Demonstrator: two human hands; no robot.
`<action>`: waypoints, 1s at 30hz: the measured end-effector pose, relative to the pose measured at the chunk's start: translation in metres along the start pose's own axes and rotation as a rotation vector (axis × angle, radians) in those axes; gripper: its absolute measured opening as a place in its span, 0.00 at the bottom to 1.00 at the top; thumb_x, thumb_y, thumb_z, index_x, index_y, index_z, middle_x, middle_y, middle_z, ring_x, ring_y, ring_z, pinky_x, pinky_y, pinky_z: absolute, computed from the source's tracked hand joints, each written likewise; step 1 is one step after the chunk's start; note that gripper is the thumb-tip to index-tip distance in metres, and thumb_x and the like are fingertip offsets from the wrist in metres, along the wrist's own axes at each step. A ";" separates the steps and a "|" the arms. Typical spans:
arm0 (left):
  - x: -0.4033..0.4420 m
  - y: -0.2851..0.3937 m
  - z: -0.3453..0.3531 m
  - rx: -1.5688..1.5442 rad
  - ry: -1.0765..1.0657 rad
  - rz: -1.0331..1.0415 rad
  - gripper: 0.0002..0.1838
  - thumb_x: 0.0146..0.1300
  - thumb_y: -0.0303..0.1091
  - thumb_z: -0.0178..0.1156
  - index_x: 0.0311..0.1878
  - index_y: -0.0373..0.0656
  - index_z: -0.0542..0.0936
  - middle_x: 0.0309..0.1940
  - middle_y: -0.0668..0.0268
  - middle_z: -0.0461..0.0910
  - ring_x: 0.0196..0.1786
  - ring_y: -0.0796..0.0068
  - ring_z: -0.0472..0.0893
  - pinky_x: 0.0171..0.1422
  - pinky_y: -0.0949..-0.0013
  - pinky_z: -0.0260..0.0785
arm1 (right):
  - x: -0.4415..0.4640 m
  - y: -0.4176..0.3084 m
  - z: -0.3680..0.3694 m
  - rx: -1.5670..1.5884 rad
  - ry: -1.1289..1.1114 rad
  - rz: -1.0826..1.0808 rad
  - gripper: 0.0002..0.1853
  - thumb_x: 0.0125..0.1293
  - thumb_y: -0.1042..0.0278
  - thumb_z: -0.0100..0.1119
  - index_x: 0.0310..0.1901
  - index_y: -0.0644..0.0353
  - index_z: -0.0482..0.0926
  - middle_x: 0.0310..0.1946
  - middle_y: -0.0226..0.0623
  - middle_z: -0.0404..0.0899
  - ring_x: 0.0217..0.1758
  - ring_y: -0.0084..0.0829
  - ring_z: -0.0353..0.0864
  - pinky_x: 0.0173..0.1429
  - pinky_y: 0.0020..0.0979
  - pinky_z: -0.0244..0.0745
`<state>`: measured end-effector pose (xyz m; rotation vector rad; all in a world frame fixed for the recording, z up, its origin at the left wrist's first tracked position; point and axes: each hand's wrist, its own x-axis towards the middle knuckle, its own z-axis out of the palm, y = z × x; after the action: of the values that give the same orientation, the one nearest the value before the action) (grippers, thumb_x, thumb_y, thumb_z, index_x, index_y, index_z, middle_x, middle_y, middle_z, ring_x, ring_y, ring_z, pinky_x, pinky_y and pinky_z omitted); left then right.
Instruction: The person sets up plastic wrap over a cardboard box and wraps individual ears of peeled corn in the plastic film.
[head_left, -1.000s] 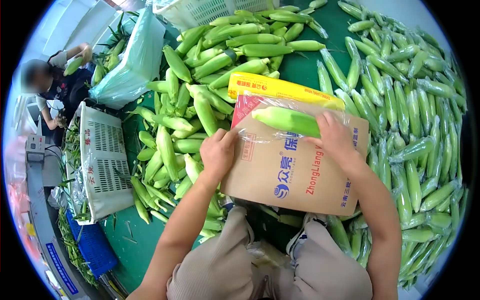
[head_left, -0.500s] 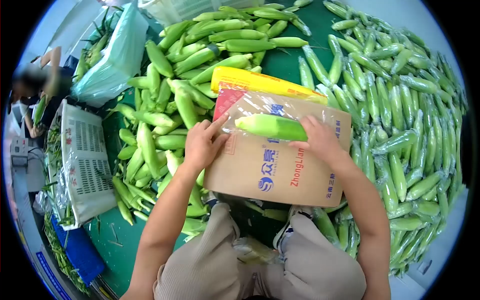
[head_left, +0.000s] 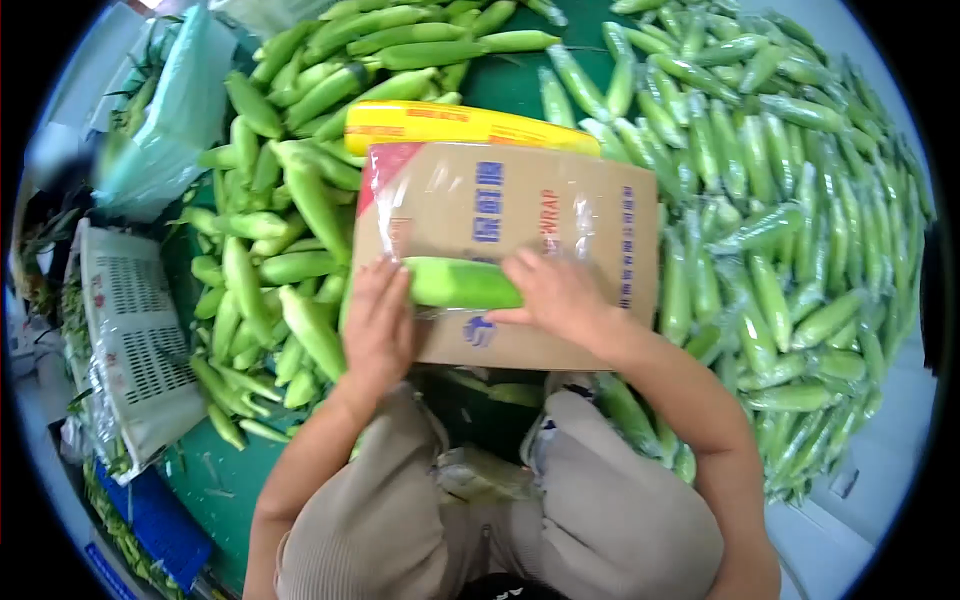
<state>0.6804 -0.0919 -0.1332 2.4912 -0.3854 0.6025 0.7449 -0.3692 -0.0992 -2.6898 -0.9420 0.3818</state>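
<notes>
In the head view, the cardboard box (head_left: 610, 220) lies flat in front of the person's knees. The ear of corn (head_left: 455, 283) rests over the near half of the box, its long axis running from the box's left side toward its right, roughly along the near edge. Glints of clear film (head_left: 585, 225) show on the box top.

The ear lies between the two hands. The right hand (head_left: 560, 295) has its grip closed on the ear's right end, fingers over the top, thumb on the near side, forearm slanting in from the box's near right. The left hand (head_left: 378, 320) is at the ear's other end, over the box's left edge, fingers pointing away from the body; whether its grip holds the ear or only touches it, I cannot tell. Both ends thus have a hand about equally near.

Left of the box is a heap of unwrapped ears (head_left: 310, 195); right of it, film-wrapped ears (head_left: 770, 220); just beyond its far edge, a yellow carton (head_left: 470, 124).
</notes>
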 end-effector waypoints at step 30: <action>0.100 0.024 0.015 0.358 -0.284 0.433 0.34 0.63 0.39 0.58 0.76 0.64 0.71 0.68 0.61 0.77 0.54 0.62 0.84 0.61 0.55 0.75 | 0.065 0.038 -0.044 0.403 -0.205 -0.056 0.42 0.52 0.37 0.78 0.58 0.66 0.81 0.54 0.56 0.83 0.60 0.54 0.82 0.63 0.47 0.77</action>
<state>0.7618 -0.1343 -0.0847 2.8659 -1.0233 0.5142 0.8295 -0.3636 -0.0814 -2.2849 -0.8805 0.7580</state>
